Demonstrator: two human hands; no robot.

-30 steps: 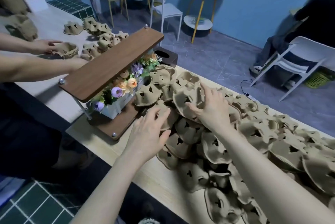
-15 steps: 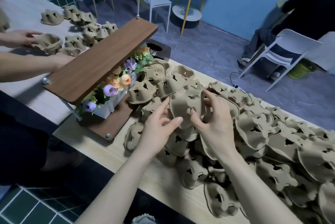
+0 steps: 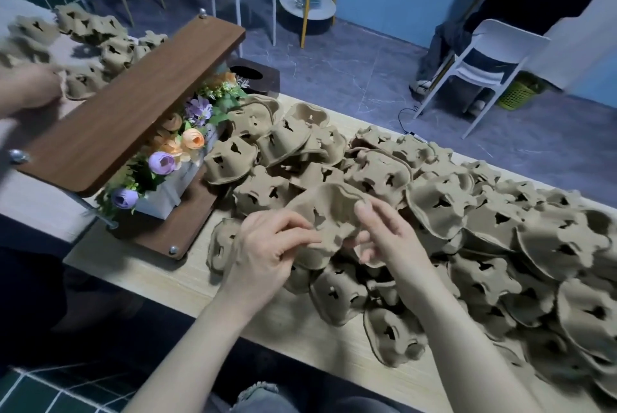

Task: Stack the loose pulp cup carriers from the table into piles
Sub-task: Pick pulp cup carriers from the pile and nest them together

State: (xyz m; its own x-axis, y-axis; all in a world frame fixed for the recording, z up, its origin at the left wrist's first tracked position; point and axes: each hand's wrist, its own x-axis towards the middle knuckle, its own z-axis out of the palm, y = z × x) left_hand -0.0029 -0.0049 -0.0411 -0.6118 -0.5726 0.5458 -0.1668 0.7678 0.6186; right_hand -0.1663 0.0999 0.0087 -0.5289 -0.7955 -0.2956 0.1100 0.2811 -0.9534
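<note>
A brown pulp cup carrier [image 3: 329, 212] is lifted just above a big heap of loose carriers [image 3: 484, 229] that covers the light wooden table [image 3: 160, 275]. My left hand [image 3: 267, 252] pinches its near left edge with thumb and fingers. My right hand [image 3: 390, 239] grips its right side, the thumb over the rim and the fingers curled below. The carrier is upside down, with its star-shaped cut-outs showing.
A wooden shelf stand [image 3: 133, 105] with artificial flowers [image 3: 180, 148] stands at the table's left end. Behind it another person's hand [image 3: 30, 88] works among more carriers [image 3: 90, 32] on a second table. Chairs and a small round table stand on the floor beyond.
Both my hands have drawn one carrier off the heap and pulled it nearer to me. The view has tilted down and to the right.
</note>
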